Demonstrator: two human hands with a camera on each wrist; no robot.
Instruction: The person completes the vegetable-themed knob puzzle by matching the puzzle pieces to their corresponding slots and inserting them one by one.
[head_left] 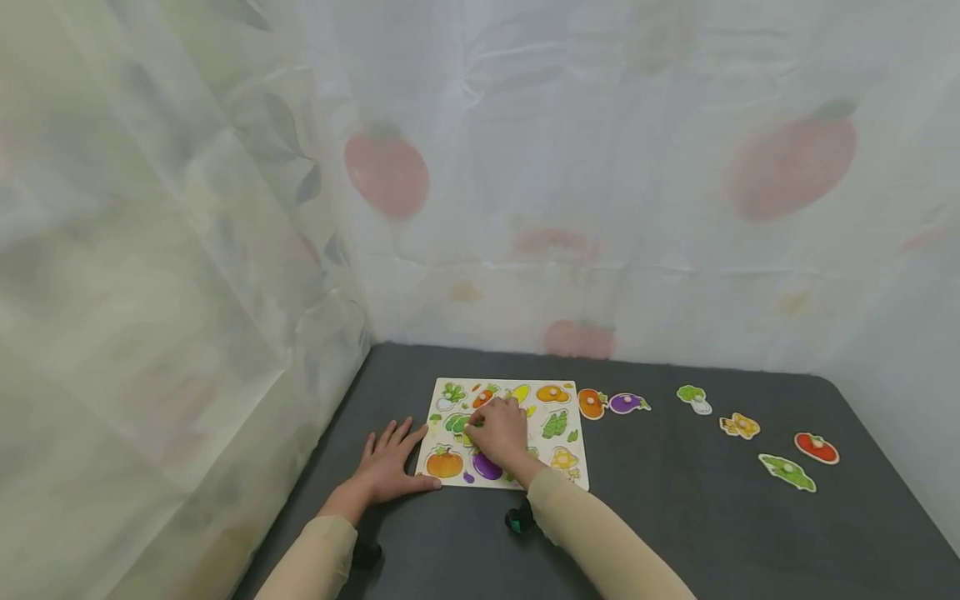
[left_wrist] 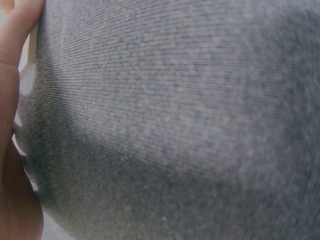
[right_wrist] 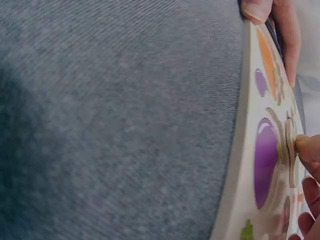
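A pale board (head_left: pixel 580 476) printed with vegetable pictures lies flat on the dark table. Beside its left edge my left hand (head_left: pixel 384 468) lies with fingers spread, thumb and a fingertip touching the edge; its thumb side (left_wrist: pixel 15 45) shows in the left wrist view. Over the board's middle, my right hand (head_left: pixel 501 429) pinches a thin piece (right_wrist: pixel 291 150), seen edge-on in the right wrist view, above the printed eggplant (right_wrist: pixel 265 162). In the head view green shows by the fingertips; the hand partly hides the piece, so its picture is unclear.
Right of the board lie an orange piece (head_left: pixel 592 404), a purple eggplant piece (head_left: pixel 625 403), a green-and-white piece (head_left: pixel 694 399), a yellow piece (head_left: pixel 742 425), a pea pod piece (head_left: pixel 787 472) and a red piece (head_left: pixel 817 448). A patterned curtain (head_left: pixel 480 208) hangs behind the table.
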